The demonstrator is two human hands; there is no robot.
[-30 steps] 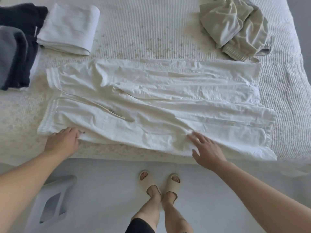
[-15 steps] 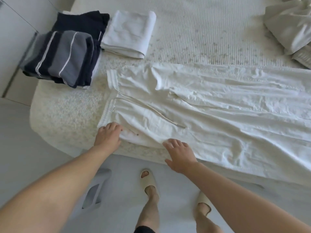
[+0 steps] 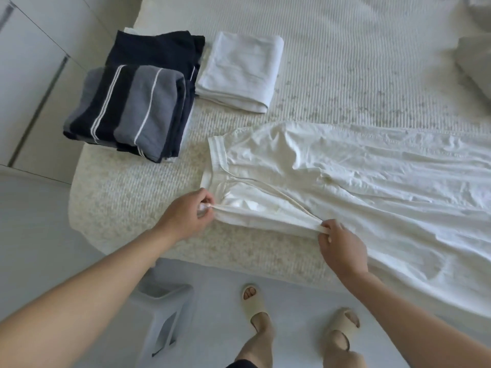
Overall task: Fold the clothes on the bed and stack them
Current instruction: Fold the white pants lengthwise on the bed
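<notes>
White trousers (image 3: 358, 181) lie spread flat along the near edge of the bed (image 3: 345, 62), waistband toward the bed's left end, legs running off to the right. The left hand (image 3: 186, 219) pinches the near corner of the waistband, fingers curled tight on the cloth. The right hand (image 3: 340, 245) pinches the same near edge further along, lifting a ridge of fabric between the two grips. Near the bed's left edge sits a folded striped dark stack (image 3: 132, 107), with a folded white cloth (image 3: 239, 73) just beside it. Crumpled pale clothing (image 3: 475, 65) lies at the far right.
</notes>
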